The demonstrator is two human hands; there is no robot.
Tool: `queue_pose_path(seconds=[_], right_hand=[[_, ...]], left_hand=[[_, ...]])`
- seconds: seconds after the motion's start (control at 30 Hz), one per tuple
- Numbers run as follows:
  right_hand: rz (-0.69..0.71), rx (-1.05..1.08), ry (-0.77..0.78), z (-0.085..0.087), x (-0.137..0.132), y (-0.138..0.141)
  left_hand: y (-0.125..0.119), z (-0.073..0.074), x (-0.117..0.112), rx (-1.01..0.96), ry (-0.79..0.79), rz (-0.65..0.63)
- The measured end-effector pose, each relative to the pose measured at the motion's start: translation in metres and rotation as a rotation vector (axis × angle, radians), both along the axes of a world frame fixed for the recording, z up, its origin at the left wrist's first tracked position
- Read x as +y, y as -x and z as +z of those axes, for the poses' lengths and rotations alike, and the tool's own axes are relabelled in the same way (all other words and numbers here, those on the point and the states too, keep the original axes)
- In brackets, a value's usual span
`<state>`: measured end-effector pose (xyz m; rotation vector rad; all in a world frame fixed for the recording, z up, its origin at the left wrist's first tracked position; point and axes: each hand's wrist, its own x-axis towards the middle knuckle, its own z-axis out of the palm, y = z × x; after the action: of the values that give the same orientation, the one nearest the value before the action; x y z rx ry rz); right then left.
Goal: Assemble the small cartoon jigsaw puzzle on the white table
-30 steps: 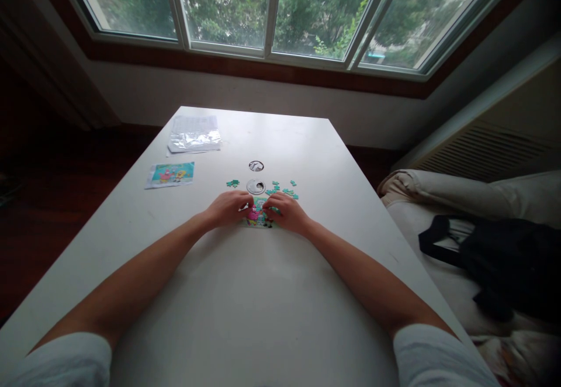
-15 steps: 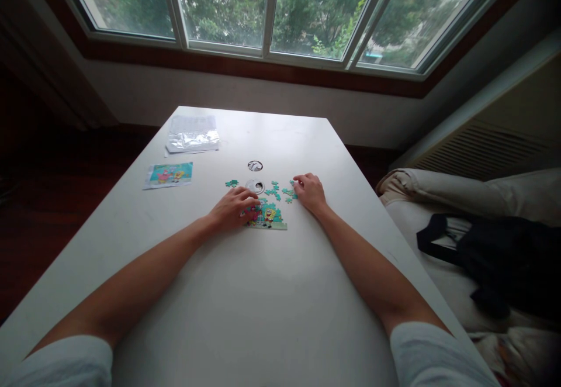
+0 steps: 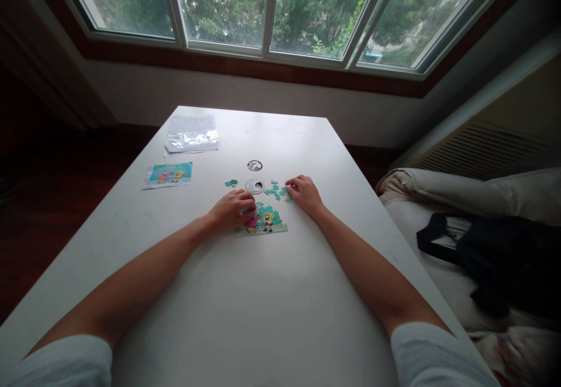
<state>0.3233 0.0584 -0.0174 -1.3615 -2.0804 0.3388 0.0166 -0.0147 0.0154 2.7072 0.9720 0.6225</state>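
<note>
Plastic bag (image 3: 195, 138), contents unclear | left hand (image 3: 233, 208) on puzzle (image 3: 268, 220) | right hand (image 3: 305, 193) at loose pieces (image 3: 275, 190) | grips unclear

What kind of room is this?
Probably a room in a home: a wide window onto trees, a cushioned seat with dark clothing, and a white table.
</note>
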Motion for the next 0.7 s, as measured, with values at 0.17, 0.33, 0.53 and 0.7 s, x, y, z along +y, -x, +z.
queue_pose_path(seconds=[0.17,0.33,0.53,0.7], right_hand=[[0.02,-0.074,-0.017,0.004,-0.007,0.004],[0.169,-0.058,-0.002,0.007,-0.013,0.01],[0.196,-0.029,0.045,0.011,-0.014,0.009],[0.147,-0.064,0.044,0.014,-0.016,0.009]], left_hand=[[-0.001,0.0,-0.001,-0.031,0.019,-0.002],[0.006,-0.003,0.005,-0.089,-0.014,0.177],[0.028,-0.016,0.022,-0.131,-0.039,0.555],[0.034,-0.024,0.028,-0.083,-0.003,0.555]])
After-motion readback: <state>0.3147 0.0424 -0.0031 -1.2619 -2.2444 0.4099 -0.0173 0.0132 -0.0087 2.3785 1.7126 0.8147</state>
